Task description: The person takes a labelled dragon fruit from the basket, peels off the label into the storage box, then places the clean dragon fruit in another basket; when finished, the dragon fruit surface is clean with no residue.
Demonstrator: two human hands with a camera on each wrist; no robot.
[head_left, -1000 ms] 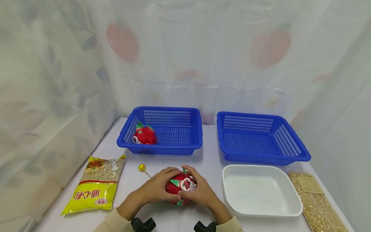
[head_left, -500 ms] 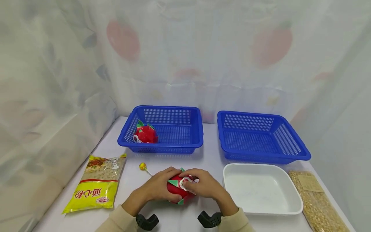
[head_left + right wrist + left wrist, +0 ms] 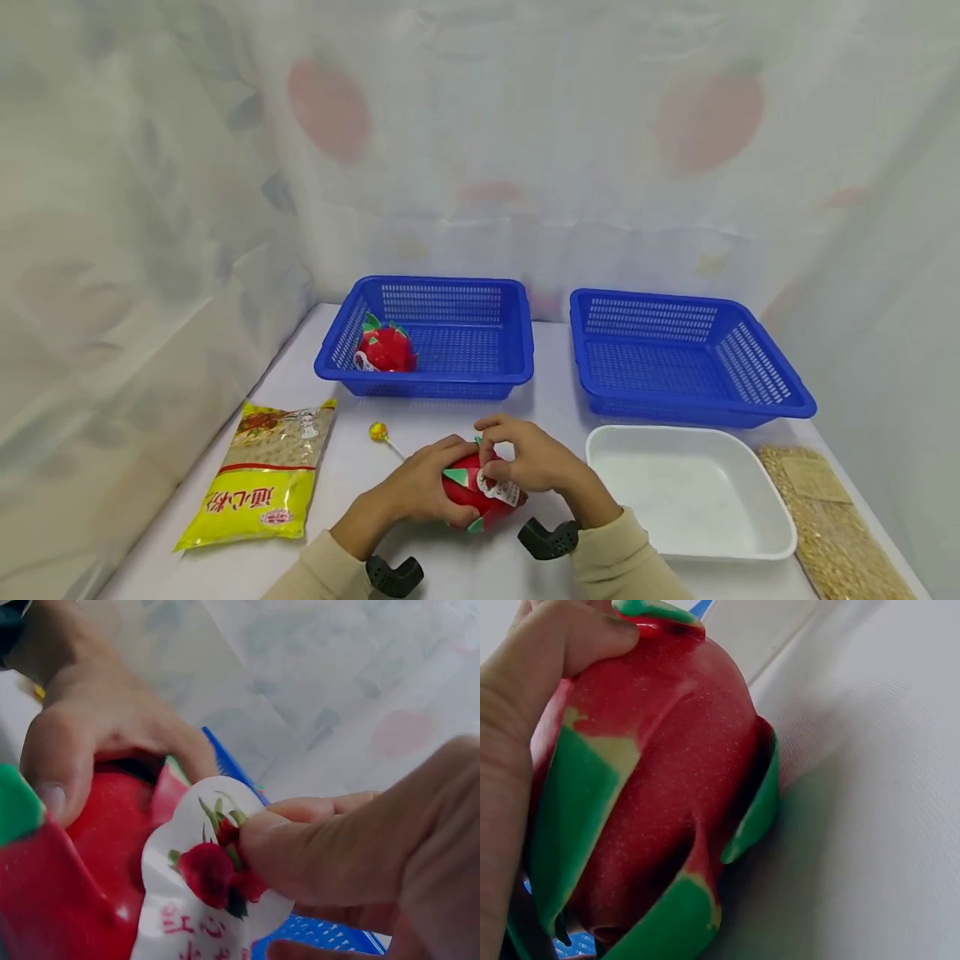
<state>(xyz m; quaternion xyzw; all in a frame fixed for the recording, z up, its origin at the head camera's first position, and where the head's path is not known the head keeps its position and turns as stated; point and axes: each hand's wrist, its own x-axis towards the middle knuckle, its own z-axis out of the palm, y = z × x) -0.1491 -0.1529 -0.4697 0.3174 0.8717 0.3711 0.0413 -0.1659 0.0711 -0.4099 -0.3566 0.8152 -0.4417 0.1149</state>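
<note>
A red toy dragon fruit (image 3: 679,761) with green-tipped scales lies on the white table in front of the person. The left hand (image 3: 422,487) grips it from the left, its thumb (image 3: 56,791) across the near side. A white paper tag (image 3: 217,859), printed with dragon fruit pictures and red characters, is pinched between the thumb and finger of the right hand (image 3: 528,454). In the right wrist view the tag stands up from the fruit's surface. A second red dragon fruit (image 3: 387,348), also tagged, sits in the left part of the blue basket (image 3: 423,383).
A yellow bag of pasta (image 3: 262,475) lies at the left and a lollipop (image 3: 378,432) behind the left hand. To the right are another blue basket (image 3: 678,407), a white tray (image 3: 678,492) and a clear bag of grains (image 3: 840,533). Patterned curtains (image 3: 570,125) close off the back.
The right hand has let go of the fruit's right side and now pinches its tag, lifting it. The left hand keeps its grip. The head view has shifted slightly.
</note>
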